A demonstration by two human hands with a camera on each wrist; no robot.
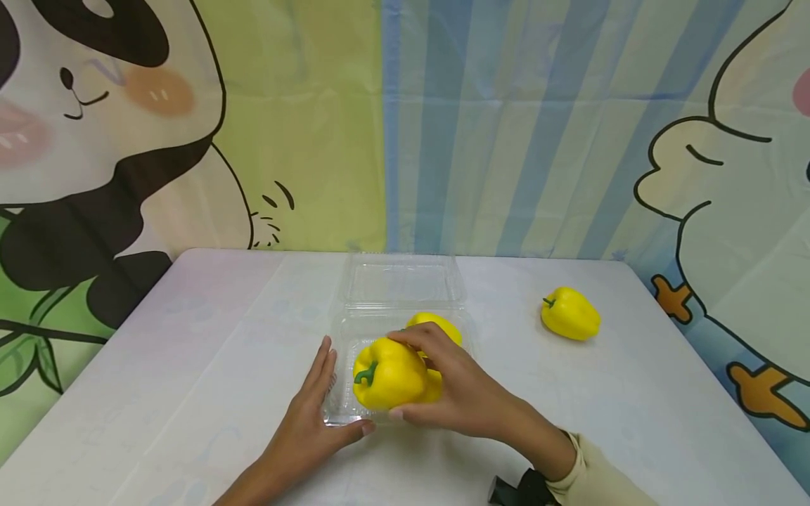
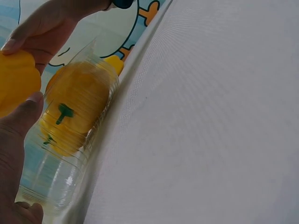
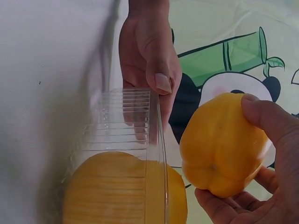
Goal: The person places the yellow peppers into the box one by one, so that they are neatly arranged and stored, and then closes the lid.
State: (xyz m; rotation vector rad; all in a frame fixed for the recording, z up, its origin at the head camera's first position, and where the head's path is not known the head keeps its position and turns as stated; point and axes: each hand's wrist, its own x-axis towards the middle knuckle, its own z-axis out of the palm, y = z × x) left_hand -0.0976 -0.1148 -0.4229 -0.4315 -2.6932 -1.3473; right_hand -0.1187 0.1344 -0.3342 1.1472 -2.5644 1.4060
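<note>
My right hand grips a yellow bell pepper above a clear plastic clamshell box. Its thumb and fingers span the pepper's two sides, and the green stem points left. Straight-fingered, my left hand lies along the box's left side, its thumb at the near left corner. Inside the box, a yellow bell pepper shows at the back right. Through the box wall in the left wrist view, another bell pepper with a green stem appears; the held pepper partly hides it from the head view.
The clamshell's lid lies folded back towards the far table edge. One more yellow bell pepper sits on the white table, to the right of the box. Behind the table hangs a cartoon-printed curtain.
</note>
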